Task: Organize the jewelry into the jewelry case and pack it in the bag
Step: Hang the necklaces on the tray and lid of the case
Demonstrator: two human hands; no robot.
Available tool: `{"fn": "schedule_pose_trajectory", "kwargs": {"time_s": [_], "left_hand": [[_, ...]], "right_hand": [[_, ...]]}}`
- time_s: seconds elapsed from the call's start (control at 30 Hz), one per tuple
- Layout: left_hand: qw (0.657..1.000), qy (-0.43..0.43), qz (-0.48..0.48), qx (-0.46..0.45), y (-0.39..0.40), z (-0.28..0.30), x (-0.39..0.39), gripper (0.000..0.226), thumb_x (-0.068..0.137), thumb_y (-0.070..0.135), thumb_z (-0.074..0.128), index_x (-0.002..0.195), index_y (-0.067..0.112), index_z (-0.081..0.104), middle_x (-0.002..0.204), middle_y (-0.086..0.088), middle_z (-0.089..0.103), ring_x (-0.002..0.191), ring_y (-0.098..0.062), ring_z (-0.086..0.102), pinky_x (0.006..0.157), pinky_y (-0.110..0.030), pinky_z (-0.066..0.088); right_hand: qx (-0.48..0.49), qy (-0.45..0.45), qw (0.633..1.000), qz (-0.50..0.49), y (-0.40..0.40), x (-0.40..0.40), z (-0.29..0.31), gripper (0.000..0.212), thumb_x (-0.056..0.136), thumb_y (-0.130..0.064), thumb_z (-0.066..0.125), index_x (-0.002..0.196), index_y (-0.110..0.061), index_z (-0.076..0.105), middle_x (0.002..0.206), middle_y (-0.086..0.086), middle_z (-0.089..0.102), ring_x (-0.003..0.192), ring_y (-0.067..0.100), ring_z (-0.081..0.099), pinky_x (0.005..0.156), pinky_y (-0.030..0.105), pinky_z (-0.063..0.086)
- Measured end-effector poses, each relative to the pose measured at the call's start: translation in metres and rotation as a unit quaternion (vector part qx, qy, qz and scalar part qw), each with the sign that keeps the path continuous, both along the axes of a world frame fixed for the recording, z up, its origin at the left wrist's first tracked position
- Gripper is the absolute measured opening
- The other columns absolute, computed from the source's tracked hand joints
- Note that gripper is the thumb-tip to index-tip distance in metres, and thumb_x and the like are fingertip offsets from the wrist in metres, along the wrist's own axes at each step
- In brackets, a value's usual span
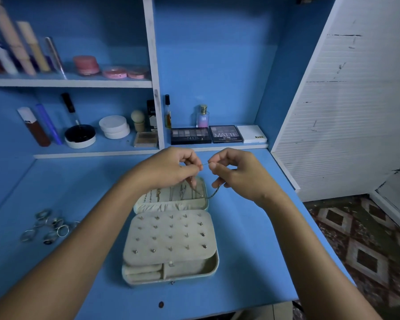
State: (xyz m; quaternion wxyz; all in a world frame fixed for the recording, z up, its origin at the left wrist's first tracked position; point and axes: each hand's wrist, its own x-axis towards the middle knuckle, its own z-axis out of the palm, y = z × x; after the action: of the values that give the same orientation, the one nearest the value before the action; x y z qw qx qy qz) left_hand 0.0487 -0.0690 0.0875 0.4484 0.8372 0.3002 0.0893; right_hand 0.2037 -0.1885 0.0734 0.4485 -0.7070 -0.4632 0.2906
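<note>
Two bare forearms reach in from the lower corners, over the blue painted desk top [252, 262]. Between them, near the front edge, lies the open beige velvet-lined jewelry case [171, 245]. Its earring panel, studded with rows of small studs, is folded down over the base, and ring rolls and a small compartment show at the front. The lid [171, 197] stands open at the far side, with thin chains hanging inside it.

Just beyond and above the lid, the left hand [169, 169] and right hand [236, 172] are raised close together. Each has its fingers curled and pinches one end of a thin dark beaded chain [214, 194] between thumb and forefinger. A short taut stretch runs between the fingertips, and the rest droops in a loop beneath the right hand, down to the lid's right corner. Whether it touches the lid cannot be told.

Well to the left on the desk top lies a loose cluster of silver rings [49, 225].

On the low shelf behind the hands sit flat eyeshadow palettes [191, 135] and a small perfume bottle [203, 116].
</note>
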Motion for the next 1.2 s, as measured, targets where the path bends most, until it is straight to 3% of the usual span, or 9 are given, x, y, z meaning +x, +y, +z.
{"fn": "schedule_pose_trajectory", "kwargs": {"time_s": [0.17,0.3,0.37,0.47,0.57,0.67,0.83,0.97,1.2], "left_hand": [[0.999,-0.008,0.028,0.026,0.005,-0.015,-0.008,0.008,0.095,0.023,0.061,0.092,0.026,0.068,0.081,0.014,0.066,0.07,-0.006,0.07,0.075,-0.033,0.05],[0.997,-0.001,0.048,0.06,0.006,-0.03,-0.009,0.01,0.092,0.016,0.065,0.091,0.026,0.066,0.083,0.008,0.07,0.068,-0.014,0.072,0.076,-0.043,0.056],[0.994,0.002,0.054,0.094,0.007,-0.036,-0.008,0.014,0.09,0.01,0.066,0.086,0.023,0.066,0.082,0.007,0.069,0.063,-0.01,0.072,0.073,-0.034,0.057],[0.986,0.024,0.045,0.16,0.009,-0.044,-0.004,0.015,0.089,0.006,0.066,0.084,0.019,0.073,0.081,0.006,0.069,0.058,-0.006,0.067,0.064,-0.016,0.052],[0.971,0.066,0.023,0.229,0.011,-0.052,0.003,0.016,0.09,0.008,0.065,0.093,0.015,0.078,0.084,0.003,0.064,0.075,-0.014,0.065,0.073,-0.026,0.053],[0.968,0.077,0.019,0.237,0.013,-0.055,0.008,0.02,0.089,0.004,0.062,0.097,0.014,0.078,0.091,-0.004,0.069,0.083,-0.02,0.065,0.08,-0.031,0.054],[0.962,0.103,0.013,0.254,0.019,-0.059,0.013,0.024,0.089,0.004,0.059,0.1,0.015,0.078,0.097,-0.006,0.07,0.09,-0.022,0.064,0.082,-0.028,0.052],[0.959,0.119,0.021,0.255,0.019,-0.059,0.02,0.025,0.091,0.005,0.058,0.101,0.017,0.078,0.099,-0.009,0.069,0.092,-0.024,0.062,0.082,-0.032,0.054],[0.96,0.159,0.052,0.226,0.02,-0.059,0.029,0.018,0.09,0.004,0.058,0.092,0.008,0.076,0.09,-0.015,0.066,0.075,-0.029,0.062,0.06,-0.032,0.05]], "right_hand": [[-0.037,-0.001,0.999,-0.011,0.012,-0.006,-0.013,0.008,0.096,-0.026,0.064,0.093,-0.02,0.068,0.087,0.0,0.065,0.06,0.018,0.072,0.067,0.035,0.047],[-0.075,-0.03,0.996,-0.032,0.019,-0.008,-0.022,0.009,0.096,-0.023,0.065,0.092,-0.016,0.069,0.082,0.002,0.068,0.052,0.013,0.068,0.047,0.019,0.041],[-0.086,-0.057,0.994,-0.039,0.022,-0.008,-0.027,0.009,0.094,-0.021,0.068,0.089,-0.014,0.07,0.08,0.006,0.071,0.047,0.009,0.065,0.04,0.015,0.038],[-0.102,-0.085,0.99,-0.045,0.028,-0.009,-0.033,0.013,0.089,-0.02,0.074,0.078,-0.016,0.069,0.067,0.004,0.07,0.043,0.007,0.063,0.041,0.014,0.041],[-0.109,-0.097,0.987,-0.062,0.036,-0.01,-0.038,0.016,0.086,-0.02,0.078,0.073,-0.016,0.069,0.055,0.001,0.066,0.04,0.006,0.06,0.041,0.012,0.04],[-0.118,-0.125,0.981,-0.086,0.045,-0.011,-0.042,0.021,0.082,-0.022,0.081,0.069,-0.019,0.065,0.05,-0.002,0.062,0.045,0.01,0.063,0.043,0.017,0.044],[-0.148,-0.175,0.967,-0.114,0.057,-0.011,-0.048,0.025,0.081,-0.028,0.082,0.064,-0.022,0.064,0.072,0.006,0.069,0.071,0.027,0.07,0.062,0.031,0.059],[-0.16,-0.205,0.956,-0.135,0.064,-0.014,-0.051,0.014,0.081,-0.027,0.077,0.074,-0.017,0.072,0.084,0.006,0.07,0.075,0.026,0.065,0.056,0.024,0.048],[-0.173,-0.263,0.941,-0.126,0.072,-0.019,-0.052,0.008,0.085,-0.022,0.073,0.088,-0.015,0.073,0.078,0.003,0.063,0.069,0.024,0.058,0.051,0.022,0.04]]}}
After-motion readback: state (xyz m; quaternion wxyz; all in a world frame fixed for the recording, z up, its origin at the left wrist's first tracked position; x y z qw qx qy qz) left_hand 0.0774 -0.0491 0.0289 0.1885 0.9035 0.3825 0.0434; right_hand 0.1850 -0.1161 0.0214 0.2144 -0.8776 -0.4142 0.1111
